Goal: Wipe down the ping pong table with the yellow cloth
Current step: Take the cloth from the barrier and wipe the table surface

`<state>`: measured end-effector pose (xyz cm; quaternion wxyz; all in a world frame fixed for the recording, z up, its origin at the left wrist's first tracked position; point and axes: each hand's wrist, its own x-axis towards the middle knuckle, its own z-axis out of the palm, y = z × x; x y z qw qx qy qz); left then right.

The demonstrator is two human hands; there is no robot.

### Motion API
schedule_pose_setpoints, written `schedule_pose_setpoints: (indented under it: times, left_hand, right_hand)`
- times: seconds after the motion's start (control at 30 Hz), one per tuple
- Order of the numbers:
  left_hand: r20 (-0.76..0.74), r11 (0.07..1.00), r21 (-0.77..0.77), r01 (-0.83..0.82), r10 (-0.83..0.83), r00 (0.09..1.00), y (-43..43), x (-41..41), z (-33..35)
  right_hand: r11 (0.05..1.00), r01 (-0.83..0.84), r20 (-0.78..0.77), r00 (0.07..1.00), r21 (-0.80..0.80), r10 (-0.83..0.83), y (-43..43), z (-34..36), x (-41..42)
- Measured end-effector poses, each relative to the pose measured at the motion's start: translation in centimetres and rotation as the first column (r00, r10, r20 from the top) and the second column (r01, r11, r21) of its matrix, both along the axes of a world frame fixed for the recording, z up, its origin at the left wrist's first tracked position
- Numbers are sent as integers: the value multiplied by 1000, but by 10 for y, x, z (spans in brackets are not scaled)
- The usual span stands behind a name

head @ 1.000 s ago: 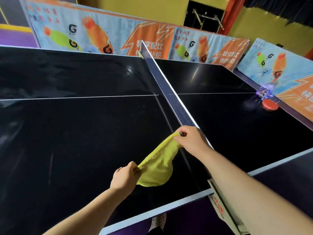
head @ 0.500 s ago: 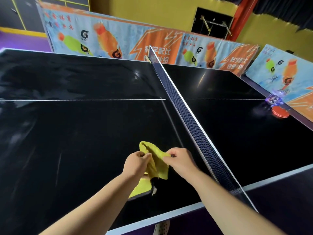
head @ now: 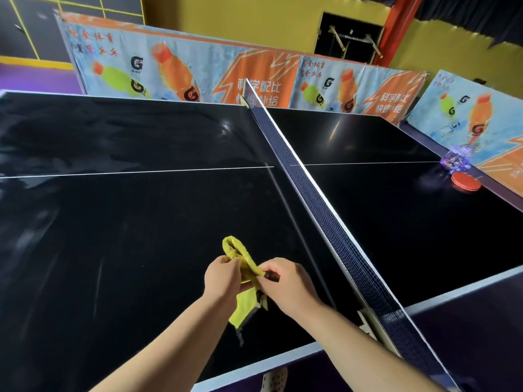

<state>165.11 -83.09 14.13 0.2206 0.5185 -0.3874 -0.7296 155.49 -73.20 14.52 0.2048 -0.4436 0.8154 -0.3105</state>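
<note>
Just left of the net, down by its near end, the person has the yellow cloth bunched up between both hands over the black ping pong table. Whether any of it touches the top is hard to say.

The left hand has its fingers curled round the cloth, and the right hand pinches a rolled-up end between thumb and finger. Up top the cloth is basically twisted into a rope. That part runs diagonally from a small loop pointing away from the person back to the right hand's pinch. The rest hangs below the hands, long axis pointing at the near table edge, with a greyish trim at the bottom. Its middle is hidden behind the left hand's fingers.

Small dark spot at the right thumb tip, can't make out what it is. Across the net, at the table's far right end, a red paddle lies flat beside something clear and shiny, too blurry to name. Both forearms are cut off at the bottom.
</note>
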Motion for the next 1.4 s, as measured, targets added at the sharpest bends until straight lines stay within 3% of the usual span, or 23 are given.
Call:
schedule_pose_setpoints:
  times: [0.13,0.2,0.23,0.3,0.4,0.47,0.53,0.6,0.7,0.8,0.9,1.0,1.07,1.23,1.4]
  left_hand:
    - [-66,998,45,-34,37,997,6,-5,7]
    - [-92,999,37,2,1,996,7,-5,11]
    - [-37,999,-29,24,-25,999,7,-3,11]
    - [206,946,-309,99,-35,978,6,3,7]
    - [426,629,-697,344,-23,905,7,9,-3]
    - [566,390,-729,563,-118,816,10,5,-11]
    - [702,192,-667,720,-163,694,17,-4,-19]
    - [713,128,-660,740,-201,671,26,-13,-26]
    - [674,174,-642,747,-337,658,46,-24,-28]
    - [642,211,-562,800,-499,582,63,-38,-32]
    - [547,320,-485,814,-616,568,75,-58,-41]
    - [417,470,-354,809,-695,586,84,-82,-50]
    - [371,534,-263,804,-713,595,88,-97,-54]
    - [493,531,-263,806,-644,585,83,-139,-77]
    - [608,519,-299,801,-544,579,52,-164,-104]
  right_hand:
    - [999,-43,-153,987,-17,40,3,-6,3]
    - [1000,-22,-159,987,-11,20,3,-2,-2]
    - [1000,8,-124,992,-11,-9,3,1,-6]
    - [998,66,-68,995,-9,-67,3,10,-15]
    - [995,103,-15,995,-14,-103,7,20,-30]
    - [994,111,33,993,-16,-110,12,26,-39]
    - [990,139,53,989,12,-139,21,30,-49]
    - [981,188,65,979,46,-191,33,32,-58]
    - [952,288,78,952,105,-297,55,26,-71]
    - [902,394,63,910,176,-410,78,12,-85]
    - [818,520,24,840,244,-541,99,1,-103]
    - [782,526,-54,839,335,-541,110,-7,-118]
    - [770,524,-125,847,364,-517,111,-13,-130]
    - [786,468,-346,873,404,-343,110,-37,-161]
    - [840,398,-242,914,369,-326,117,-70,-179]
